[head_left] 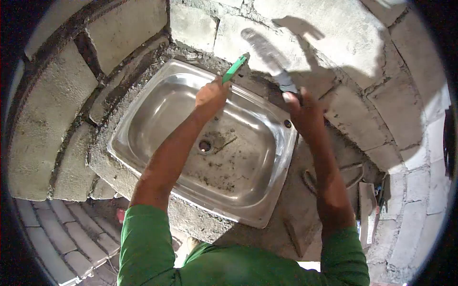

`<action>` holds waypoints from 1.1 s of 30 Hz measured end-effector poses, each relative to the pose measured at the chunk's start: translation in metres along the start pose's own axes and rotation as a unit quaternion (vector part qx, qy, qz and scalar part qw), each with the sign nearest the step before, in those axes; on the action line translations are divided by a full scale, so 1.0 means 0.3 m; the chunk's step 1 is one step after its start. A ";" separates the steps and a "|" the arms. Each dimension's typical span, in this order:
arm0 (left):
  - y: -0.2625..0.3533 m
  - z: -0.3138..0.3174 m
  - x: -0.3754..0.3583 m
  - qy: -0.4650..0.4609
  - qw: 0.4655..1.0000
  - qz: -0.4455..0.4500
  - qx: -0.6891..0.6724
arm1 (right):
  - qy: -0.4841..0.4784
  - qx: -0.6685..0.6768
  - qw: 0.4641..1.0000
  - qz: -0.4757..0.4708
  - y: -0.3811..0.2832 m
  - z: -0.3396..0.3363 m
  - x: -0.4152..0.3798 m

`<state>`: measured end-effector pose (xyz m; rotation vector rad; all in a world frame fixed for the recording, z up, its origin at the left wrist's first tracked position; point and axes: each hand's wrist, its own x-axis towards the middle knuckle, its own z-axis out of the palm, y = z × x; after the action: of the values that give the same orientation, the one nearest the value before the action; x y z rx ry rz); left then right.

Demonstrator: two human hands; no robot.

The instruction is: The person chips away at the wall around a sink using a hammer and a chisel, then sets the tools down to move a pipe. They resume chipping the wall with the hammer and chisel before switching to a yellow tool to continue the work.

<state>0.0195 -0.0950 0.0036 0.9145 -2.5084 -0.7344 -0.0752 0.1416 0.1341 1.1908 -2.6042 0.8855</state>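
My left hand (212, 97) is closed round a green tool (234, 69), over the far rim of a metal sink (167, 114). The green tool points up toward the block wall. To the right, my right hand (305, 112) grips the dark handle of a trowel (265, 50), whose blurred blade is raised in front of the wall, beyond the sink's far edge. Dark debris and a thin stick (226, 144) lie in the basin beside the drain hole (204, 146).
Rough block walls (191, 28) surround the sink on the left, far side and right. A concrete slab (191, 214) borders the sink. At the right are a bent rod (353, 177) and a pale board (367, 209); a reddish item (120, 215) lies lower left.
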 end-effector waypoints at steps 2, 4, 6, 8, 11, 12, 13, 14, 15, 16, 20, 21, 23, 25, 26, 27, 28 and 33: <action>0.003 -0.007 0.002 0.007 1.000 0.029 0.001 | -0.070 -0.142 0.987 -0.005 -0.014 0.049 0.057; 0.032 -0.030 -0.016 -0.008 1.000 0.012 0.001 | -0.062 -0.129 0.990 0.001 -0.017 0.096 0.106; 0.073 -0.077 -0.013 -0.026 1.000 -0.011 -0.002 | -0.046 -0.117 0.992 -0.004 -0.026 0.104 0.147; 0.052 -0.058 -0.003 -0.026 1.000 0.003 0.000 | 0.069 0.022 0.978 -0.194 -0.052 0.075 0.124; 0.056 -0.053 -0.008 -0.033 0.999 0.010 0.003 | 0.065 0.107 0.989 -0.085 -0.182 -0.039 0.081; 0.065 -0.065 -0.001 -0.032 0.999 0.003 0.002 | 0.133 0.062 0.976 -0.158 -0.185 -0.051 0.079; 0.064 -0.068 0.005 -0.032 0.999 0.004 0.001 | 0.134 0.060 0.976 -0.159 -0.152 -0.023 0.084; 0.056 -0.070 0.008 -0.027 1.000 0.006 -0.012 | 0.124 0.045 0.978 -0.164 -0.082 0.043 0.087; 0.050 -0.068 -0.003 -0.026 0.999 0.009 -0.025 | 0.113 0.029 0.979 -0.166 -0.015 0.095 0.081; 0.048 -0.064 -0.004 -0.024 0.999 0.011 -0.026 | 0.036 -0.094 0.991 -0.084 -0.011 0.092 0.094; 0.047 -0.070 0.024 -0.011 0.999 0.013 -0.028 | 0.017 -0.272 0.920 -0.283 -0.002 0.064 0.164; 0.035 -0.041 0.003 -0.011 1.000 0.013 -0.026 | 0.012 -0.273 0.920 -0.281 0.050 0.076 0.150; 0.044 -0.040 -0.002 -0.020 0.998 0.008 -0.051 | 0.064 -0.079 0.968 -0.228 -0.045 0.019 0.118; 0.085 -0.031 -0.041 -0.032 0.993 -0.050 -0.102 | 0.111 0.055 0.973 -0.195 -0.194 -0.064 0.068; 0.072 0.030 -0.041 -0.021 0.993 -0.060 -0.100 | 0.088 0.093 0.982 -0.142 -0.244 -0.109 0.053; 0.067 0.089 -0.066 -0.024 0.993 -0.060 -0.099 | 0.064 0.131 0.985 -0.089 -0.272 -0.138 0.034; 0.071 0.139 -0.093 -0.002 0.980 -0.093 -0.173 | 0.067 0.133 0.985 -0.090 -0.278 -0.146 0.022; 0.022 0.297 -0.100 0.120 0.988 -0.015 -0.100 | 0.100 0.151 0.971 -0.153 -0.307 -0.207 -0.040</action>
<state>-0.0066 -0.0397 -0.0682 0.9120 -2.1735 -0.8167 -0.0067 0.1373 0.2221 1.4404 -2.1058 1.2870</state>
